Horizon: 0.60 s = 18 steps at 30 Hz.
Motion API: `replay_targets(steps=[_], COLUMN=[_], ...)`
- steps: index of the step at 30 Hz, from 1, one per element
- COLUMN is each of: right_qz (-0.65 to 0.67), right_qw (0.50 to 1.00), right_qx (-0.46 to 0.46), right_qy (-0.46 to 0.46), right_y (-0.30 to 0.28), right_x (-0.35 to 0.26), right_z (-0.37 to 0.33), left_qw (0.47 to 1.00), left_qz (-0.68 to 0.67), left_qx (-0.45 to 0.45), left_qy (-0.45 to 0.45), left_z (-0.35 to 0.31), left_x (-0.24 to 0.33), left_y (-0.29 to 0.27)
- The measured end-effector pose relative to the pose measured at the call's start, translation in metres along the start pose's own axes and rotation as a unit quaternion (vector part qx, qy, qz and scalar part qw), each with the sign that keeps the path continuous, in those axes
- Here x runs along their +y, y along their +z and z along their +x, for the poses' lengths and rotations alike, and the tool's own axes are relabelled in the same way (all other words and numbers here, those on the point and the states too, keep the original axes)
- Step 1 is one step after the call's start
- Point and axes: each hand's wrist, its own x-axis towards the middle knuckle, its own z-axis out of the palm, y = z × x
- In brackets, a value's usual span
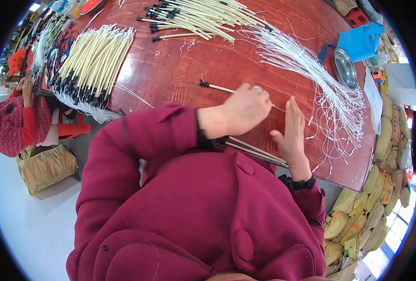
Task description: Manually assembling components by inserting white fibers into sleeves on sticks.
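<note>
My left hand, with a ring on one finger, is closed around a thin cream rod. A black fitting sits on the rod's left end, and the other end is hidden under my fingers. From that hand a thin white cord runs right, towards my right hand. The right hand is held upright with straight fingers and the thumb apart; whether the cord touches it I cannot tell. A few more cream rods lie along the near table edge, partly behind my left wrist.
On the red table lie cream rods with black ends, in a left stack and a far pile. White cords spread at right beside a metal dish and blue bag. A co-worker sits left.
</note>
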Motion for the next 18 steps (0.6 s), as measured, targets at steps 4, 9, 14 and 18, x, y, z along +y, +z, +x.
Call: replay_targets(steps=[4,9,14,18], right_qz=[-0.04,-0.034,-0.006,0.017], right_qw=[0.998,0.999,0.996,0.996], right_qx=[-0.029,-0.021,-0.002,0.001], right_qy=[0.031,-0.016,-0.091,-0.091], right_y=[-0.01,0.0,0.013,0.008], right_x=[-0.001,-0.017,-0.024,-0.019], right_z=[0.007,0.041,0.066,0.054], left_qw=[0.986,0.952,0.947,0.943], left_qz=[-0.008,-0.046,-0.182,-0.106], left_qx=[0.119,0.151,0.137,0.222], left_qy=[-0.117,-0.263,-0.228,-0.226], left_z=[-0.052,-0.087,-0.09,-0.102], left_x=[-0.032,-0.078,-0.089,-0.101], left_y=[-0.035,-0.023,-0.013,-0.02])
